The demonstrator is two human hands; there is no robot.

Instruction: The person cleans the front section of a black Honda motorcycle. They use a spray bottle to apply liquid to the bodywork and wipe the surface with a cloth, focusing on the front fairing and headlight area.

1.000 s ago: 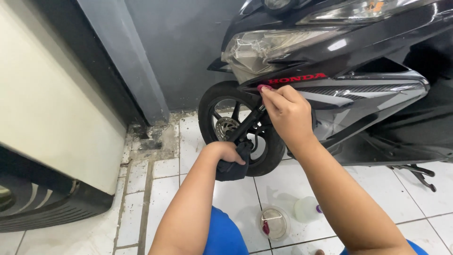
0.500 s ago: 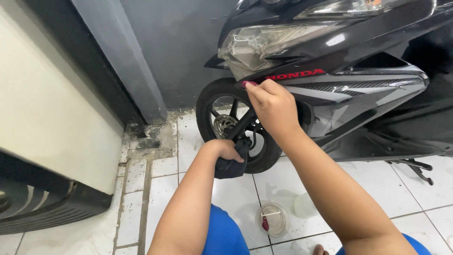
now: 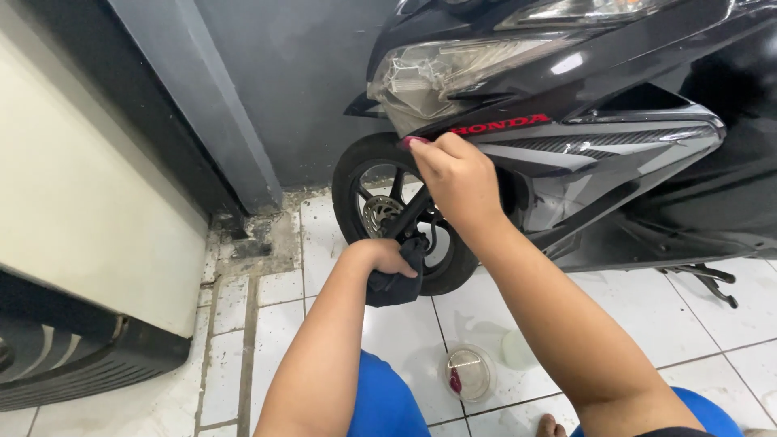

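Tiled floor (image 3: 486,307): hands (image 3: 457,174) unmoved.

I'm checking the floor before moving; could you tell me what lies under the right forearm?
A round clear lidded container on white tiles; the forearm covers what lies further right.

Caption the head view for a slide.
Left hand presses a dark cloth at the scooter's front wheel; right hand rests on the fairing.

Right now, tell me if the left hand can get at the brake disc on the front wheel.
Probably yes. The left hand, gripping a dark cloth, is already at the front wheel, and the brake disc sits just above it. Only the fork leg crosses nearby, and open spokes leave room.
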